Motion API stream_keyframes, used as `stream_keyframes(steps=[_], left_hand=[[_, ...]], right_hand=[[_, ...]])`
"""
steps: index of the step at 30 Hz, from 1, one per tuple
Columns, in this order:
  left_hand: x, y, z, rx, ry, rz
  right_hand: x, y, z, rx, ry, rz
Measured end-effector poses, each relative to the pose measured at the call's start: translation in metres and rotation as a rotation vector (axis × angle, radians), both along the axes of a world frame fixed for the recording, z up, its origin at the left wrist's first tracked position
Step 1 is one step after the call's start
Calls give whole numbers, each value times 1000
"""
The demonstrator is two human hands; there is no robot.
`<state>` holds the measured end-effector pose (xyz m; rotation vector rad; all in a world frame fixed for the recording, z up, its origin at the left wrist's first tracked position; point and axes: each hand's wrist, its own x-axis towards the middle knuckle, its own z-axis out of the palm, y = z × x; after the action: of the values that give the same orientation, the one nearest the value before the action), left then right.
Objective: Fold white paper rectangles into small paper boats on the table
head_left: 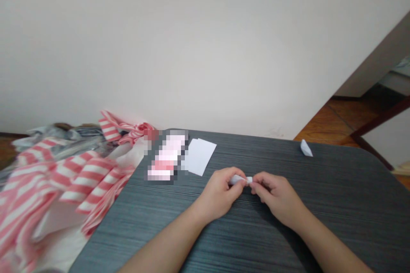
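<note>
While left hand [219, 193] and right hand [278, 196] meet, folded paper [237, 180] between them — white (pinched)

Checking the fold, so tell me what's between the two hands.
A small folded white paper is pinched between the left hand and the right hand. The hands cover part of it, so its full shape cannot be seen.

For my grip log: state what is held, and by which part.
The left hand pinches one end of a small folded white paper; the right hand pinches its other end between fingertips.
</note>
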<state>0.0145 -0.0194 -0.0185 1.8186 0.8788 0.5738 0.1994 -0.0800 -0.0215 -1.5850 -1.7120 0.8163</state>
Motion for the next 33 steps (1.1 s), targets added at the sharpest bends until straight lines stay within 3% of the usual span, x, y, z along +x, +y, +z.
stream_keyframes(steps=[26, 33], left_hand=[[2, 2, -7, -15, -72, 66], [1, 1, 0, -101, -30, -31]], right_hand=[[1, -3, 4, 56, -22, 45], [1, -4, 7, 57, 4, 81]])
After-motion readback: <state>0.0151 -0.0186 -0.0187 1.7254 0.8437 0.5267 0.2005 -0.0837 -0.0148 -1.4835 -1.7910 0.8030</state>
